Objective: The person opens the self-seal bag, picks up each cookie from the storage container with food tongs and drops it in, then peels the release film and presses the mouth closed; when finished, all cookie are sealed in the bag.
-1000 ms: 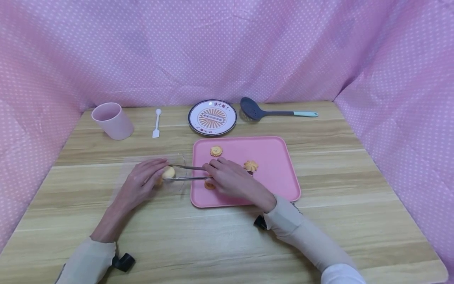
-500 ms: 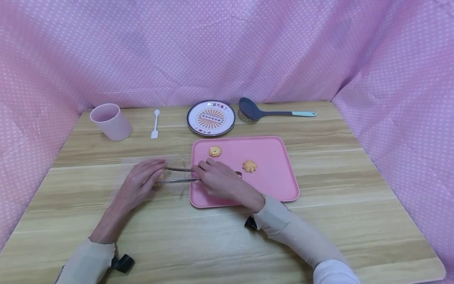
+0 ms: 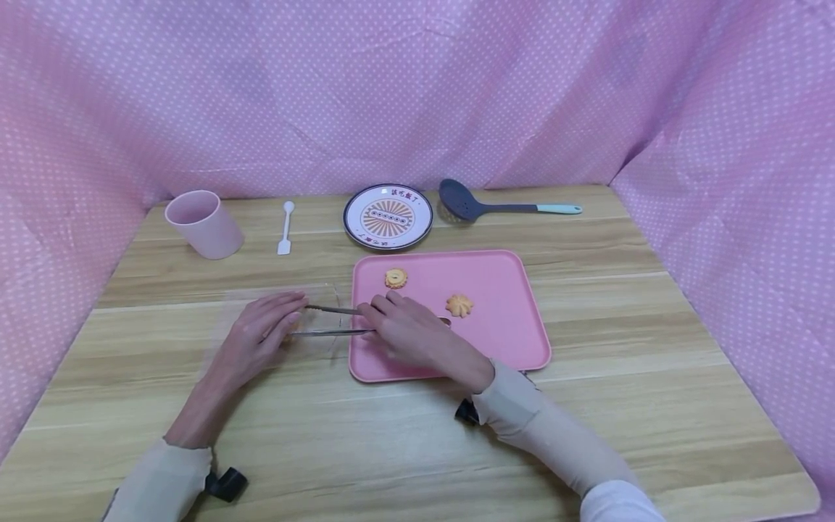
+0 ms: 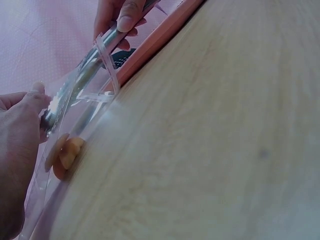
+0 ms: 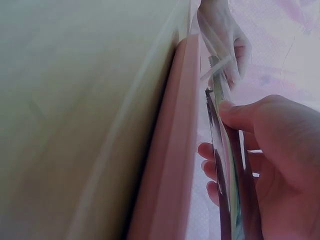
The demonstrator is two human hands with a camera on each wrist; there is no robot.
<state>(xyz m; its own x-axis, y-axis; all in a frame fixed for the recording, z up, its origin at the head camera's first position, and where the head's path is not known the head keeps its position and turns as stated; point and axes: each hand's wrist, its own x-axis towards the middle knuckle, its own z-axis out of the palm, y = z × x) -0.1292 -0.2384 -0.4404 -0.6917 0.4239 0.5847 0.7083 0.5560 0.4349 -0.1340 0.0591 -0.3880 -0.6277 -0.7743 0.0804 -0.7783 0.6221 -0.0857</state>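
Note:
My left hand (image 3: 251,337) holds the upper side of a clear plastic bag (image 4: 106,56), its thumb and fingers pinching the film. A few cookies (image 4: 70,154) lie at the bottom of the bag in the left wrist view. My right hand (image 3: 414,330) grips metal tongs (image 3: 334,310) over the left part of a pink tray (image 3: 502,348). The tongs reach leftward into the bag's mouth, their arms apart; their tips are partly hidden near my left hand. On the tray lie a ring-shaped cookie (image 3: 396,278) and a flower-shaped cookie (image 3: 459,305).
Along the back of the wooden table (image 3: 639,348) stand a pink cup (image 3: 212,232), a small white spatula (image 3: 286,228), a patterned plate (image 3: 355,217) and a dark slotted spoon (image 3: 459,201). Pink dotted cloth (image 3: 391,94) hangs behind and at the sides.
The tongs went left, deeper into the bag, then came back slightly right. The cookie seen at their tips earlier is no longer visible there in the head view. My left hand has stayed nearly still.

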